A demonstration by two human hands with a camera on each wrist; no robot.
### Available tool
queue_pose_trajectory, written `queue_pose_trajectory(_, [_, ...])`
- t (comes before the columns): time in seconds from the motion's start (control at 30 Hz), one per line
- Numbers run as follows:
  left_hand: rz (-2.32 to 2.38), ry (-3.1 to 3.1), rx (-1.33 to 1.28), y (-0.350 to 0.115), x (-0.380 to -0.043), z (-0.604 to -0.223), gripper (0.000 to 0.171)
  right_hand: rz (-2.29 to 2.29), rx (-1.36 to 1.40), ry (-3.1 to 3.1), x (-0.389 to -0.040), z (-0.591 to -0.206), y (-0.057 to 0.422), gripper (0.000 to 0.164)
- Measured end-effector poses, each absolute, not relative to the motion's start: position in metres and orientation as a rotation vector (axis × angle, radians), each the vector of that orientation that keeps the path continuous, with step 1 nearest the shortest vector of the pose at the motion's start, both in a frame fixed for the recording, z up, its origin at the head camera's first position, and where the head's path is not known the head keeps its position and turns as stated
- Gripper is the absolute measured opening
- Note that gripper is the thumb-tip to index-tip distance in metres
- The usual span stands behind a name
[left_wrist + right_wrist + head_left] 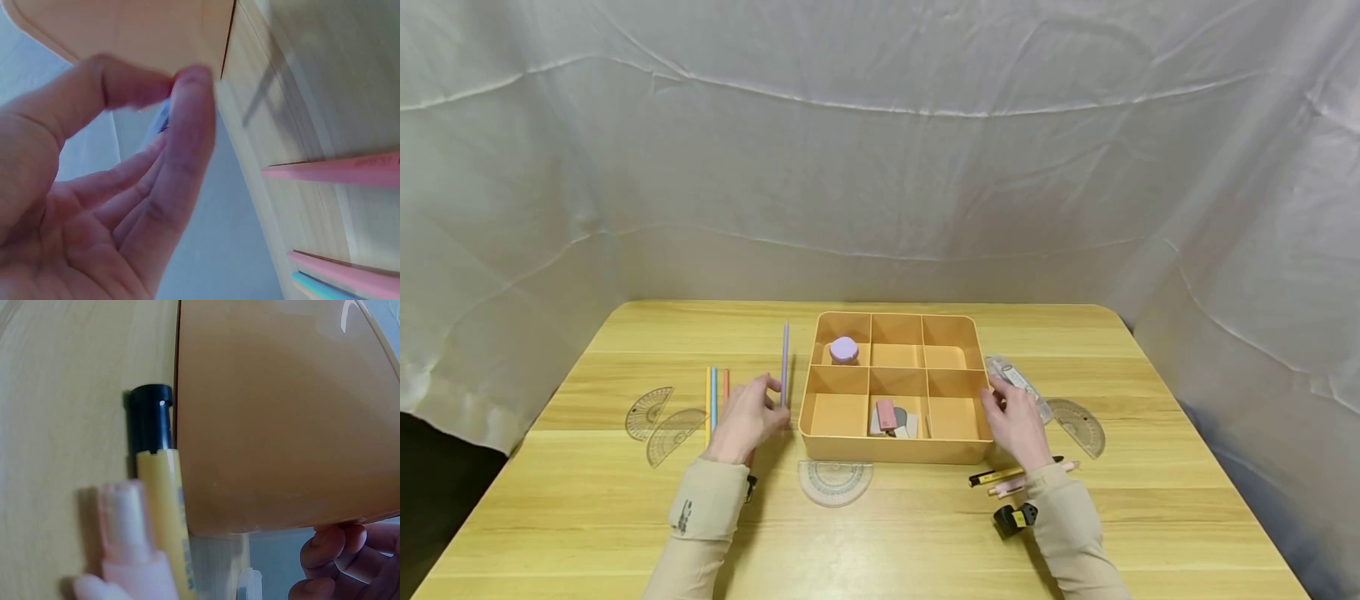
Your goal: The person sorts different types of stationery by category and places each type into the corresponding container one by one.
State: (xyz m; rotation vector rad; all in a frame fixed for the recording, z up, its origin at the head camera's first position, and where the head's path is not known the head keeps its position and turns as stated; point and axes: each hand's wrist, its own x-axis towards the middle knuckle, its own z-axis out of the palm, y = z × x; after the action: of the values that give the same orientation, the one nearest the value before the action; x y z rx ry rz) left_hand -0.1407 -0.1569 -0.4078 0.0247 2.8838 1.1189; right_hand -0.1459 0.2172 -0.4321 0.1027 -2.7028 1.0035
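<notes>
L hand sits on the bench just left of the tan divided tray. Thumb and forefinger tips are pinched together on the near end of the purple pencil, confirmed in the left wrist view, where a sliver of something pale blue-purple shows between the fingertips. The pencil lies lengthwise along the tray's left side, beside it, not touching as far as I can tell.

R hand rests at the tray's right wall, fingers loosely curled next to the clear plastic case. Can't tell if it grips the case or the tray wall; the right wrist view only shows fingertips below the tray corner.

Handling, my guess: pencil is light, stiff, thin and smooth, so it rolls easily and could snap at the tip. A pinch near the end will let it swing; mid-shaft gives better balance.

Around: three coloured pencils and two protractors to the left, another protractor in front of the tray, yellow pen and pink pen by the R wrist. In the tray: purple round thing, erasers.
</notes>
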Motion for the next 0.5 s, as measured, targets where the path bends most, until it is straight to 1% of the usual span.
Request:
queue_pose_trajectory(0.1, [1.149, 2.956, 0.040, -0.1564, -0.1427, -0.4077, 0.031, 1.003, 0.102, -2.705, -0.1458, -0.4317, 0.2165, 0.038])
queue_pose_trajectory(0.27, [1.192, 3.078, 0.048, -0.1557, -0.1462, -0.4090, 0.023, 1.005, 0.106, -2.699, -0.1471, -0.4341, 0.2173, 0.039])
queue_pose_trajectory(0.5, [1.275, 3.132, 0.032, -0.1542, -0.1490, -0.4089, 0.027, 1.007, 0.122, -2.687, -0.1457, -0.4322, 0.2167, 0.037])
